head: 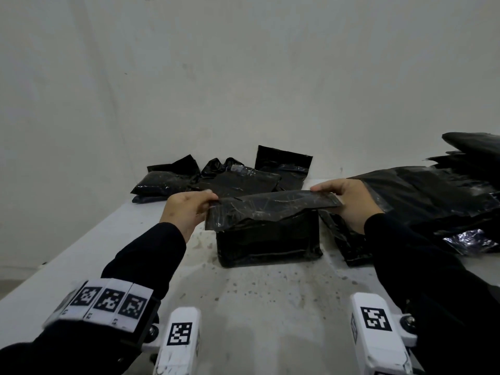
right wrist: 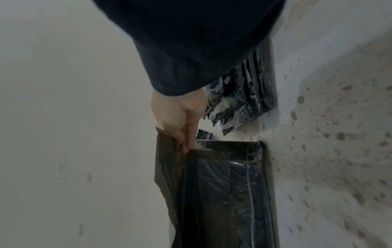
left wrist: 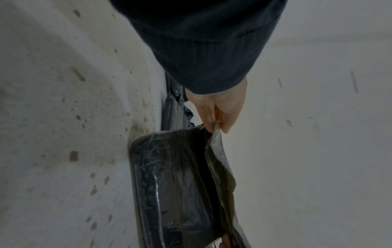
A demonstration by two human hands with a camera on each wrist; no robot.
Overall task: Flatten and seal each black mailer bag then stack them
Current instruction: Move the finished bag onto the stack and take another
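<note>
Left hand (head: pixel 186 209) and right hand (head: pixel 349 201) each pinch an end of one black mailer bag's (head: pixel 267 236) flap (head: pixel 273 205); no readable writing.

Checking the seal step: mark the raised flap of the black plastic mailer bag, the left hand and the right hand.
raised flap of the black plastic mailer bag (head: pixel 273 203), head view, middle of flap.
left hand (head: pixel 186 209), head view, back of hand.
right hand (head: pixel 349 201), head view, back of hand.

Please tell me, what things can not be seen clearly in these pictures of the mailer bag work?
- Contents of the held mailer bag: hidden by black plastic, all views.
- Left hand fingertips: behind the flap, left wrist view.
- Pile of bags at right: cut off by the head view's edge.
- Adhesive strip: too dark to find.
</note>
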